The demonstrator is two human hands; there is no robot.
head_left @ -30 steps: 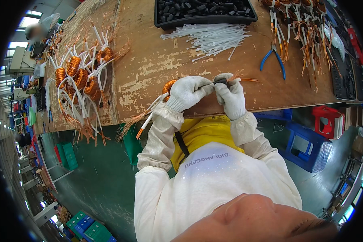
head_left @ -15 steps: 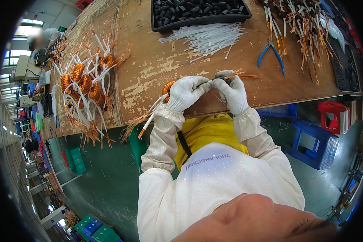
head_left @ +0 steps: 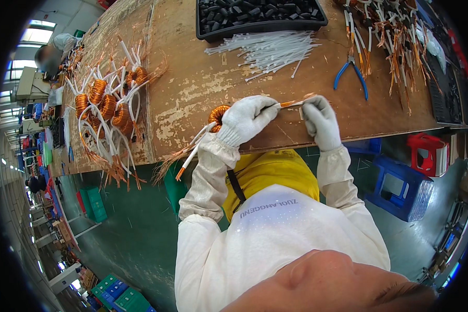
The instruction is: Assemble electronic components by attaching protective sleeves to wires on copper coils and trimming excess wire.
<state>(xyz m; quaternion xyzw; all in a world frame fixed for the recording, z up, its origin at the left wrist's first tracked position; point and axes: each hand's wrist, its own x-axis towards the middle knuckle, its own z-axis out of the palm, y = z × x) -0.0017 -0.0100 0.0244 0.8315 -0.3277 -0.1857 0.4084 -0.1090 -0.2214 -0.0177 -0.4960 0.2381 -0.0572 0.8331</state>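
Both my hands wear whitish gloves over the near edge of the wooden table. My left hand (head_left: 250, 118) is closed around the leads of a copper-wound ring coil (head_left: 218, 115), which sits just left of the glove. White-sleeved wire leads (head_left: 196, 151) with frayed copper ends trail from the coil over the edge. To the right of the left fingertips sticks out a copper wire end (head_left: 288, 104). My right hand (head_left: 321, 122) pinches toward the tip of this wire, its other fingers curled; the fingertips partly hide the strands.
More ring coils (head_left: 108, 106) lie piled at left. A black tray (head_left: 208, 35) of small black parts stands at the back, white cable ties (head_left: 270, 52) before it. Blue-handled pliers (head_left: 351, 78) and bundled wires (head_left: 395, 57) lie at right; blue (head_left: 400, 187) and red stools (head_left: 430, 155) stand beyond the edge.
My right hand has moved right, away from the left fingertips, toward the wire's end. More copper now shows between the hands. My left hand has barely shifted and keeps its grip.
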